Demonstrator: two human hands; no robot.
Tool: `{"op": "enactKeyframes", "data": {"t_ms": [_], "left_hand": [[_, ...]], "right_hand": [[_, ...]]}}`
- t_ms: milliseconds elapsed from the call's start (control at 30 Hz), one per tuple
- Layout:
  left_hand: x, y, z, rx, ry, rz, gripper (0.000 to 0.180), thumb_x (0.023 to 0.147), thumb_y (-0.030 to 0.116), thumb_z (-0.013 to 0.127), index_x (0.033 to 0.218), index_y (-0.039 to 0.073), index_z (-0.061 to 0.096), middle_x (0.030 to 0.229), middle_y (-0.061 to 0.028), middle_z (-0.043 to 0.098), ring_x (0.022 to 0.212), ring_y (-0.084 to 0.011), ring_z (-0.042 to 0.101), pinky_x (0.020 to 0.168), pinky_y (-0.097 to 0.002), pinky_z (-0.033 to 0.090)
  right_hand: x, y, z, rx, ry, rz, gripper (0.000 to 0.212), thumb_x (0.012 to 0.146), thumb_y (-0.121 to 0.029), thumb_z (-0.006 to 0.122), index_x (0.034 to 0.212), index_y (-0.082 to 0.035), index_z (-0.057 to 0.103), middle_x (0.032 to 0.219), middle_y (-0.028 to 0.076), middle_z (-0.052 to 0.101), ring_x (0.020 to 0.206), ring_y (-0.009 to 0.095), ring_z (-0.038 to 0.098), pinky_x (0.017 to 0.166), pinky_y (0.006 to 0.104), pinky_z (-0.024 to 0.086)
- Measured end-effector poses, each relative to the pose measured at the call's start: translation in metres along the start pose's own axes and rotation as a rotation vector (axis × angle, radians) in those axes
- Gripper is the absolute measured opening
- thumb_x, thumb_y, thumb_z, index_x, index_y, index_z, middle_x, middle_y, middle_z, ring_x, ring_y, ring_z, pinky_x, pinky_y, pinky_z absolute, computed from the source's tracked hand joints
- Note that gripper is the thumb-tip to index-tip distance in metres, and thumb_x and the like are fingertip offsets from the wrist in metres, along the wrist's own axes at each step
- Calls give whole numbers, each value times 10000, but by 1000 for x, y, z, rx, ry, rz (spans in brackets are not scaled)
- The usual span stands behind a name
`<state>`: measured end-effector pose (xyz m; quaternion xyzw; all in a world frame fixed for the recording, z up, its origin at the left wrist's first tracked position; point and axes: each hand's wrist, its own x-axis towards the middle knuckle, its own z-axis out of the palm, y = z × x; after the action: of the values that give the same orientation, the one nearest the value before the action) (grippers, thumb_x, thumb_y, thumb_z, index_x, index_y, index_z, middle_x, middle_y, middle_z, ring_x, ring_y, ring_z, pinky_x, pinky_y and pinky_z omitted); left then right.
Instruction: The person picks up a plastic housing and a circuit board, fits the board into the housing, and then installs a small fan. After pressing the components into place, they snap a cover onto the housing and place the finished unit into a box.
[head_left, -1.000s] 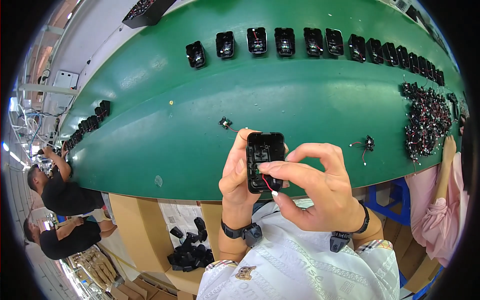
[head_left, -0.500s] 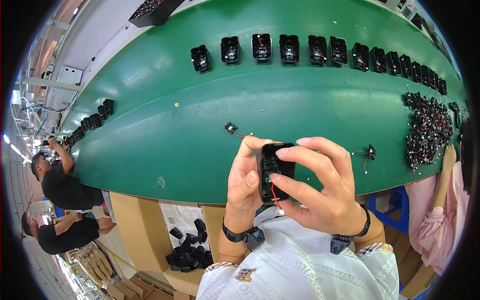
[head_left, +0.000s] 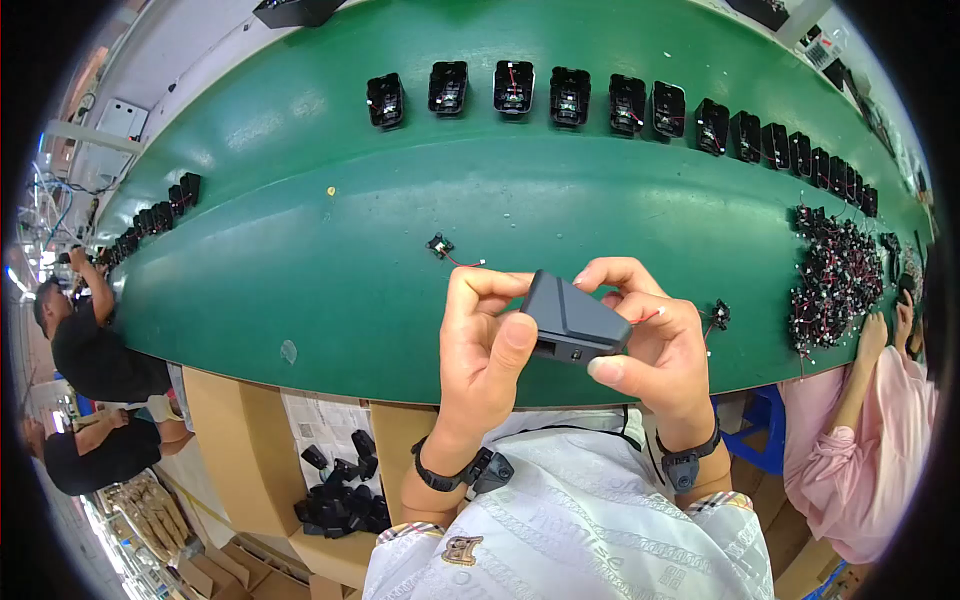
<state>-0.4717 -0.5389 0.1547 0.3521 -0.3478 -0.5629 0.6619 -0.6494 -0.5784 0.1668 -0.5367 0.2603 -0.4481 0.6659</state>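
Left hand (head_left: pixel 487 350) and right hand (head_left: pixel 655 345) both clasp dark grey plastic housing (head_left: pixel 572 318) between them, above green table (head_left: pixel 300 270). Small wired black part (head_left: pixel 440 245) lies beyond left hand.

dark grey plastic housing (head_left: pixel 575 318) with a thin red wire (head_left: pixel 645 317), bright green tabletop (head_left: pixel 300 250), row of black housings (head_left: pixel 570 97), tangled red-and-black wired parts (head_left: pixel 835 285), white patterned shirt (head_left: pixel 570 530)
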Motion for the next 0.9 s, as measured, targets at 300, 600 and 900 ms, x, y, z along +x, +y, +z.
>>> {"op": "enactKeyframes", "data": {"t_ms": [300, 600, 900], "left_hand": [[-1, 0, -3, 130, 26, 60, 333, 940, 207, 723, 998, 57, 432, 916, -22, 496, 780, -49, 497, 674, -216, 480], [0, 1, -7, 59, -53, -91, 312, 955, 256, 689, 962, 74, 435, 860, 4, 449, 676, -48, 467, 505, -208, 434], [2, -2, -9, -53, -87, -73, 327, 1013, 344, 604, 1045, 66, 437, 960, -69, 563, 718, -97, 569, 530, -234, 459]], "right_hand": [[-4, 11, 4, 483, 52, 332, 382, 766, -214, 739, 1036, 51, 688, 1176, 146, 588, 1039, 258, 606, 959, 398, 486], [-4, 8, 9, 703, -104, 439, 482, 821, -225, 732, 1201, 44, 608, 1090, 95, 647, 1061, 197, 606, 973, 341, 452], [-13, 15, 4, 523, -47, 337, 502, 829, -370, 743, 1155, 0, 647, 1117, 127, 639, 995, 203, 587, 848, 334, 459]]}}
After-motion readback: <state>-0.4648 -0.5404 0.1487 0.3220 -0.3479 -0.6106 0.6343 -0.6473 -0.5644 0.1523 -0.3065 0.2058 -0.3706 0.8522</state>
